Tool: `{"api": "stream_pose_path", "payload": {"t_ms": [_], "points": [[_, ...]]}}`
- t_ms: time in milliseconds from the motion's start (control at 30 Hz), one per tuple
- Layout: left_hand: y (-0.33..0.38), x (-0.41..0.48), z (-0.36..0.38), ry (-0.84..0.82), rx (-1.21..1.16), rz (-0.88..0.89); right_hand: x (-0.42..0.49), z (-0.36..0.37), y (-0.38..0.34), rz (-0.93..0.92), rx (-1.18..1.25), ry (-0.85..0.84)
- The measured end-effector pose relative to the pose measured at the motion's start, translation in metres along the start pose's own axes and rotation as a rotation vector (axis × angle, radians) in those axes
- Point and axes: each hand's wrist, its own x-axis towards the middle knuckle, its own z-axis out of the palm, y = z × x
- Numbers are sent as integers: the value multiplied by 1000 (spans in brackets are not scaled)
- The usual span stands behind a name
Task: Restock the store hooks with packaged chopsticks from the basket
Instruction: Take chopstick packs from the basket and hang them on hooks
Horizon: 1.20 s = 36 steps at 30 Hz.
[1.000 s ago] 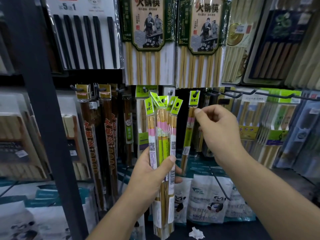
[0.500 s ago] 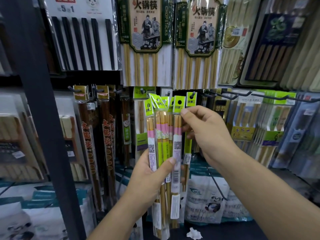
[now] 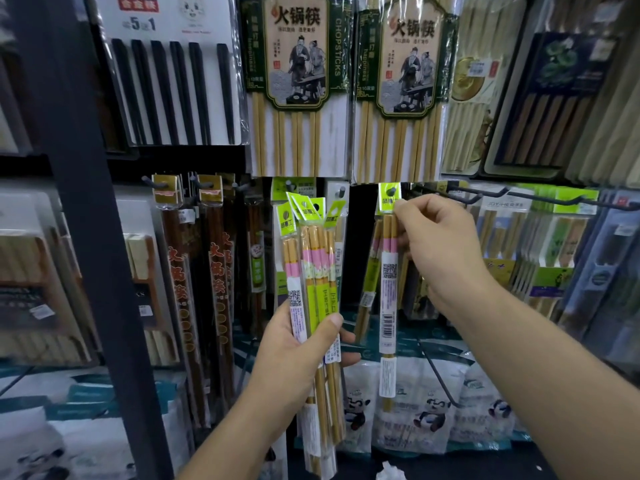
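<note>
Green-headed chopstick packs, two spots. Your left hand [image 3: 294,351] comes up from bottom centre, forearm angled up and right, palm toward you. It grips a bundle of packs [image 3: 313,271] at mid-length, with the thumb [image 3: 329,323] pressed across the front and the fingers wrapped behind, tips showing at the bundle's right edge. The bundle is upright, headers fanned out at the top, lower ends hanging below the fist.

Your right hand [image 3: 440,247] reaches in from the lower right, wrist bent, back of hand facing you, knuckles up. Thumb and forefinger pinch the top of a single pack [image 3: 388,289] just under its green header [image 3: 389,199]; the other fingers are curled loosely. The pack hangs straight down, barcode label facing you. A dark spot sits in the header's hole; cannot tell if the hook is through it. One more similar pack [image 3: 371,271] hangs just behind it, to the left.

The single pack is right of the bundle, not touching it. Bare black hooks [image 3: 485,195] stick out further right, above the hanging boxed sets [image 3: 554,244]. Large hot-pot chopstick packs [image 3: 298,81] hang above both hands. Long brown packs [image 3: 180,289] hang left of the bundle, next to a dark upright post [image 3: 86,237]. Panda-print bags [image 3: 426,410] sit low, behind your wrists.
</note>
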Motion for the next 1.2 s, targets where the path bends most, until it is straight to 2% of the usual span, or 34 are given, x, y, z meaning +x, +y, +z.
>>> {"api": "stream_pose_path", "payload": {"t_ms": [300, 467, 533, 633, 700, 867, 967, 1200], "points": [[0, 0, -3, -40, -27, -19, -1, 0, 15, -9, -84, 39], [-3, 1, -4, -56, -22, 6, -8, -8, 14, 17, -49, 82], [-3, 1, -2, -71, -21, 21, -17, -6, 12, -13, -57, 1], [-3, 1, 1, -85, -40, 17, -32, 4, 9, -28, -41, -255], [-2, 0, 3, -101, -55, 14, -38, 11, 11, -28, -34, -340], [-1, 0, 3, -106, -56, 8, -40, 15, 11, -45, 11, -316], [-6, 2, 1, -67, -13, 1, -39, 14, 11, -32, 26, -299], [-7, 6, -1, 27, -89, -24, -29, 11, 12, -50, 67, -198]]}}
